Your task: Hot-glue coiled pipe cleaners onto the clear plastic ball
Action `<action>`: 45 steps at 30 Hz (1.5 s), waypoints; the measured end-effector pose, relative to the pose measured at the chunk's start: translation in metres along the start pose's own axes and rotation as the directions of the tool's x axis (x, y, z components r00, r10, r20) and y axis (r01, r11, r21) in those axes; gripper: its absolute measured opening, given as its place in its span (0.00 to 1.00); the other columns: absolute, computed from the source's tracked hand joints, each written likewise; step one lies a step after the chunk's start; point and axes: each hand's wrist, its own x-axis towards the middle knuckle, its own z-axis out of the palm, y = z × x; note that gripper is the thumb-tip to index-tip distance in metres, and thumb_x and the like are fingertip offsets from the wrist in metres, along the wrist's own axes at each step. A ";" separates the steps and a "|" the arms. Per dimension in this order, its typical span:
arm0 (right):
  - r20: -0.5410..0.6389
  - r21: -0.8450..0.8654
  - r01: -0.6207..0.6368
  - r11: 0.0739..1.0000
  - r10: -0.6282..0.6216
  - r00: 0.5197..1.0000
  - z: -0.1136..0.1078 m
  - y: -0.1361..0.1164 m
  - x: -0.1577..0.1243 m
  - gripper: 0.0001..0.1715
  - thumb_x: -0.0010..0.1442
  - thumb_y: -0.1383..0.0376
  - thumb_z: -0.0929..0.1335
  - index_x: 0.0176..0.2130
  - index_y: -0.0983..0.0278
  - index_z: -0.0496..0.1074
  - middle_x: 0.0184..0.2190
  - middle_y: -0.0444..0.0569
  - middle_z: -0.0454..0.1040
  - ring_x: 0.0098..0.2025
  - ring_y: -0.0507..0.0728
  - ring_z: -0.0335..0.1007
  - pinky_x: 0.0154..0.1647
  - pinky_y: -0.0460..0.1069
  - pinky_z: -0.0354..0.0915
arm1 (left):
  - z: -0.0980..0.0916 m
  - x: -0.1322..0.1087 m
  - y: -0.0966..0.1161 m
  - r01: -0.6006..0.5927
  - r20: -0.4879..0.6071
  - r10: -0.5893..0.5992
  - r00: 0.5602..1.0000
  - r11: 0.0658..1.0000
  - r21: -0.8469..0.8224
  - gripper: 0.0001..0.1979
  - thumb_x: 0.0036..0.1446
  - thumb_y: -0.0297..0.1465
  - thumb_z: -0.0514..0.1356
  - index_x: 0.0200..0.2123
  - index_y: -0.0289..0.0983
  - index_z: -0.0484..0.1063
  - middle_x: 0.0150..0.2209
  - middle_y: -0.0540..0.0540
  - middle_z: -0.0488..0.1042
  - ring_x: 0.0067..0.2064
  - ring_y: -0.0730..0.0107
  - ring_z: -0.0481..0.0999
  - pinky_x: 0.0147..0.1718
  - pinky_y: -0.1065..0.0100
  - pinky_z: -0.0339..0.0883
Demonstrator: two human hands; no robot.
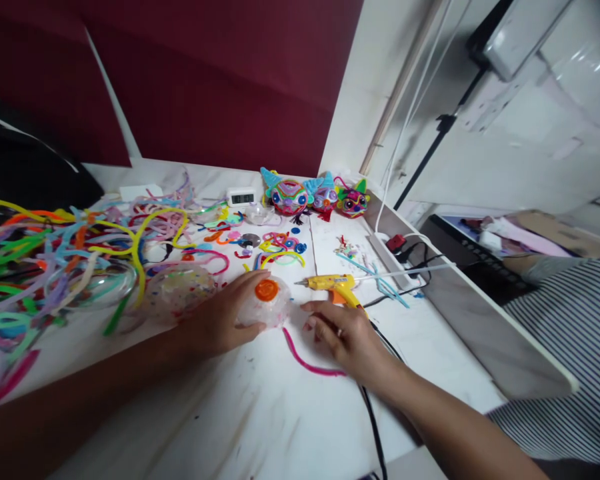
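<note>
My left hand [225,313] is wrapped round a clear, rounded plastic piece [260,310] with an orange disc [267,289] on its top, holding it against the table. To its right, my right hand [347,333] hovers with fingers loosely bent and a gap between thumb and forefinger; nothing shows in them. A bright pink pipe cleaner [307,363] curves from the foot of the plastic piece to below my right hand. Just beyond that hand lies a yellow hot glue gun [333,283], its nozzle pointing left at the plastic piece.
Pipe cleaners [55,260] are heaped at left beside clear plastic domes [180,290]. Several decorated animal heads [290,197] stand at the back near a small digital clock [241,197]. A power strip [393,253] lies by the raised right edge; a person in striped clothing [565,347] is beyond it.
</note>
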 end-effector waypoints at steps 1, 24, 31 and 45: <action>-0.019 -0.085 -0.015 0.996 0.013 1.000 -0.006 0.001 0.001 0.16 0.71 0.67 0.62 0.51 0.66 0.75 0.34 0.52 0.82 0.30 0.55 0.77 0.33 0.48 0.69 | 0.000 0.000 0.000 0.000 0.000 0.000 1.000 1.000 0.001 0.39 0.60 0.37 0.61 0.70 0.33 0.53 0.70 0.30 0.61 0.70 0.42 0.64 0.67 0.50 0.63; 0.005 -0.324 -0.517 0.793 0.547 0.837 -0.049 0.058 0.010 0.15 0.58 0.53 0.72 0.33 0.62 0.74 0.27 0.49 0.78 0.28 0.58 0.71 0.28 0.51 0.59 | -0.003 -0.002 0.001 0.025 -0.078 -0.042 0.996 0.977 -0.212 0.42 0.58 0.40 0.66 0.71 0.42 0.52 0.71 0.36 0.61 0.70 0.42 0.62 0.70 0.49 0.57; -0.032 -0.244 -0.522 0.817 0.531 0.847 -0.054 0.059 0.005 0.16 0.59 0.53 0.68 0.36 0.63 0.74 0.28 0.49 0.78 0.27 0.57 0.70 0.27 0.50 0.61 | -0.002 -0.004 0.001 0.005 -0.111 -0.027 0.994 0.981 -0.196 0.41 0.59 0.40 0.66 0.72 0.44 0.53 0.71 0.37 0.61 0.70 0.39 0.62 0.69 0.45 0.60; -0.327 0.470 -0.337 0.816 0.516 0.792 -0.056 0.005 -0.003 0.21 0.54 0.54 0.79 0.40 0.61 0.73 0.31 0.43 0.73 0.28 0.51 0.64 0.23 0.45 0.59 | 0.001 -0.003 0.000 -0.066 -0.170 0.044 0.984 0.990 -0.124 0.42 0.58 0.37 0.66 0.72 0.45 0.52 0.70 0.40 0.62 0.69 0.44 0.65 0.69 0.52 0.61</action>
